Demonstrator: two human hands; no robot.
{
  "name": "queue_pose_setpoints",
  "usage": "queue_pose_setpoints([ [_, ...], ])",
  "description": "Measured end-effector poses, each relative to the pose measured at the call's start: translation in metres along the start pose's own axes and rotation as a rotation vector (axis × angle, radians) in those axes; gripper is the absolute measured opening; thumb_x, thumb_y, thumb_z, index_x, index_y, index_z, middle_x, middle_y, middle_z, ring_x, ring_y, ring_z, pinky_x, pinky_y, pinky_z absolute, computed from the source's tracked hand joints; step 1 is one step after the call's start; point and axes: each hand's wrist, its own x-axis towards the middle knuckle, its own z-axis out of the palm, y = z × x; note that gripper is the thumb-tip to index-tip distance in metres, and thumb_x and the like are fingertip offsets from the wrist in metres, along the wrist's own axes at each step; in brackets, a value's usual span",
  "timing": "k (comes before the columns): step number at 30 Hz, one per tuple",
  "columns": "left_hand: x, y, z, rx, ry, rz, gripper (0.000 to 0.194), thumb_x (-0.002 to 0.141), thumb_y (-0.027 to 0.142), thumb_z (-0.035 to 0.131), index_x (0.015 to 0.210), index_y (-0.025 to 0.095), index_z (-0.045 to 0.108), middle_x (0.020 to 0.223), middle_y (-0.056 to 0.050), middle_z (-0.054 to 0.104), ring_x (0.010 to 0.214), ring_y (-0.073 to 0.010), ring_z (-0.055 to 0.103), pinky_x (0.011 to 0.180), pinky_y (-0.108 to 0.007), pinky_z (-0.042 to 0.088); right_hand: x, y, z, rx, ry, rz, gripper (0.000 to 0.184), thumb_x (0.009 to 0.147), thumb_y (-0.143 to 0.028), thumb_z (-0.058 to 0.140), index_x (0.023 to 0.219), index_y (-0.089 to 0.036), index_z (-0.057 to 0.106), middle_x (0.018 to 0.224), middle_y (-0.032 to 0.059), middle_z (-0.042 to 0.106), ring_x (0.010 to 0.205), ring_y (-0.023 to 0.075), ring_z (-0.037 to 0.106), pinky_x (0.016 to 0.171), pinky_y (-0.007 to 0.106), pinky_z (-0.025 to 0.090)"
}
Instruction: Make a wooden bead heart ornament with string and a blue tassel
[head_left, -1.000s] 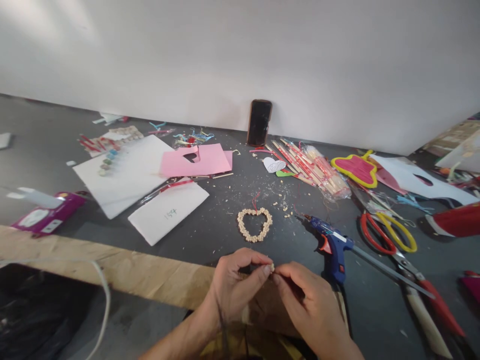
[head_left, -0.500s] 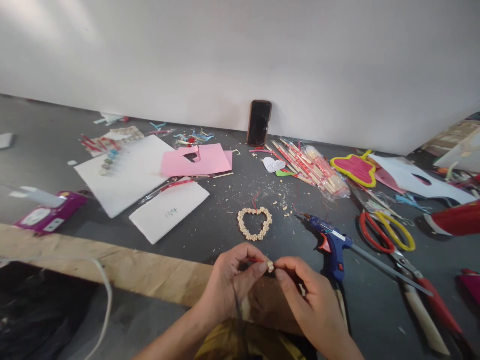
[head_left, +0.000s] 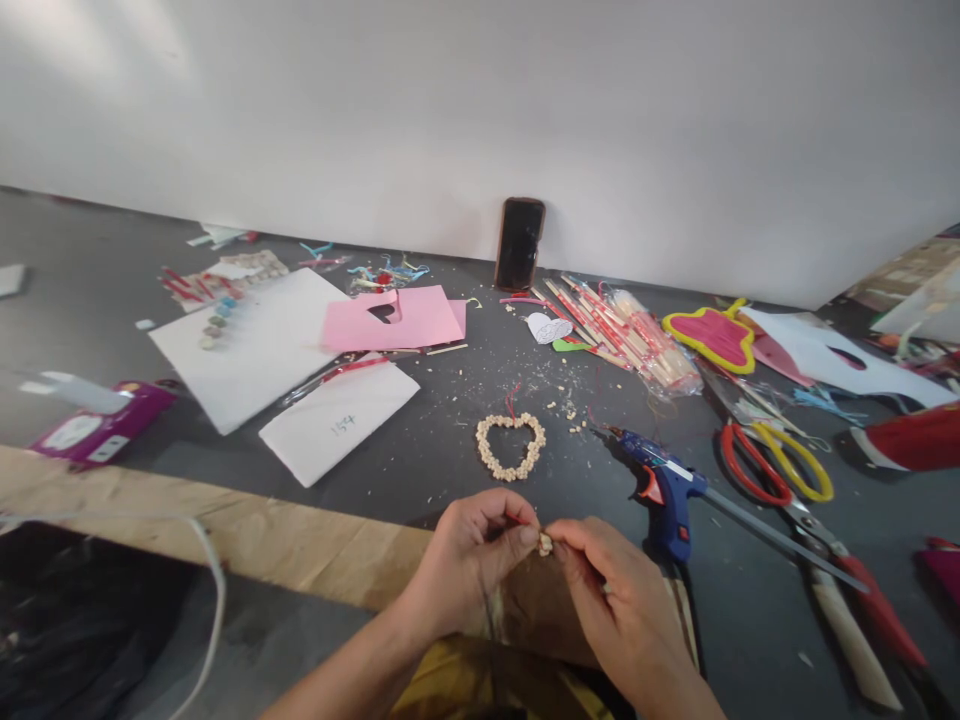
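Between the fingertips of my left hand point(head_left: 480, 555) and my right hand point(head_left: 619, 590) is a small cluster of pale wooden pieces point(head_left: 545, 545). Both hands pinch it from either side, near the table's front edge. A bit of red string point(head_left: 517, 518) shows by my left fingers. Just beyond my hands lies a heart-shaped ring point(head_left: 489, 462) made of similar pale bits, with a red thread loop point(head_left: 511, 400) at its top. A blue glue gun point(head_left: 671, 500) rests to the right of my right hand, its nozzle pointing toward the heart.
Scissors point(head_left: 795, 480) and red-handled pliers point(head_left: 874, 605) lie at the right. Bundled sticks point(head_left: 622, 335) and a phone point(head_left: 520, 245) leaning on the wall are behind. White foam sheets point(head_left: 337, 420), pink card point(head_left: 420, 318) and a purple power strip point(head_left: 105, 425) occupy the left. Pale crumbs dot the middle.
My right fingers have closed in on the small cluster, which has shifted slightly right and down and turned a little. Everything else on the table stays put.
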Motion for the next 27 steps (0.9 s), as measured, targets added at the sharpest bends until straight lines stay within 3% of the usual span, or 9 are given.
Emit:
queue_pose_setpoints([
  [6, 0.000, 0.001, 0.001, 0.031, -0.012, 0.000, 0.018, 0.081, 0.030, 0.059, 0.074, 0.013, 0.058, 0.066, 0.001, 0.053, 0.063, -0.0096, 0.046, 0.058, -0.020, 0.035, 0.003, -0.001, 0.003, -0.022, 0.055, -0.054, 0.016, 0.088, -0.016, 0.047, 0.091, -0.023, 0.061, 0.068, -0.0021, 0.058, 0.061, 0.0110, 0.057, 0.057, 0.021, 0.044],
  [11, 0.003, 0.005, -0.004, 0.044, 0.029, 0.025, 0.019, 0.082, 0.033, 0.060, 0.077, 0.015, 0.059, 0.070, 0.000, 0.057, 0.067, -0.0106, 0.050, 0.063, -0.020, 0.039, 0.005, 0.004, -0.002, 0.000, 0.039, 0.050, 0.016, 0.090, -0.023, 0.048, 0.098, -0.024, 0.061, 0.086, 0.0000, 0.069, 0.079, 0.0123, 0.065, 0.069, 0.020, 0.049],
  [19, 0.007, 0.013, -0.019, 0.341, 0.139, 0.064, 0.022, 0.086, 0.032, 0.051, 0.099, 0.020, 0.064, 0.085, -0.001, 0.065, 0.076, -0.0137, 0.056, 0.069, -0.022, 0.043, 0.014, 0.006, -0.026, -0.174, 0.066, 0.073, 0.012, 0.090, -0.025, 0.048, 0.089, -0.023, 0.059, 0.080, -0.0007, 0.067, 0.071, 0.0129, 0.063, 0.064, 0.022, 0.047],
  [23, 0.006, 0.019, -0.019, 0.461, 0.123, 0.139, 0.023, 0.090, 0.030, 0.045, 0.097, 0.020, 0.064, 0.084, -0.001, 0.064, 0.076, -0.0137, 0.056, 0.069, -0.023, 0.043, 0.036, 0.011, -0.040, -0.353, -0.087, -0.055, 0.014, 0.090, -0.021, 0.045, 0.089, -0.023, 0.059, 0.084, 0.0010, 0.068, 0.078, 0.0158, 0.063, 0.070, 0.027, 0.047],
  [27, 0.008, 0.026, -0.017, 0.461, 0.086, 0.159, 0.023, 0.091, 0.034, 0.043, 0.098, 0.021, 0.061, 0.080, 0.000, 0.063, 0.072, -0.0126, 0.055, 0.066, -0.021, 0.043, 0.076, 0.031, -0.060, -0.526, 0.005, -0.093, 0.016, 0.088, -0.019, 0.046, 0.093, -0.022, 0.061, 0.092, 0.0045, 0.068, 0.088, 0.0204, 0.062, 0.077, 0.034, 0.048],
])
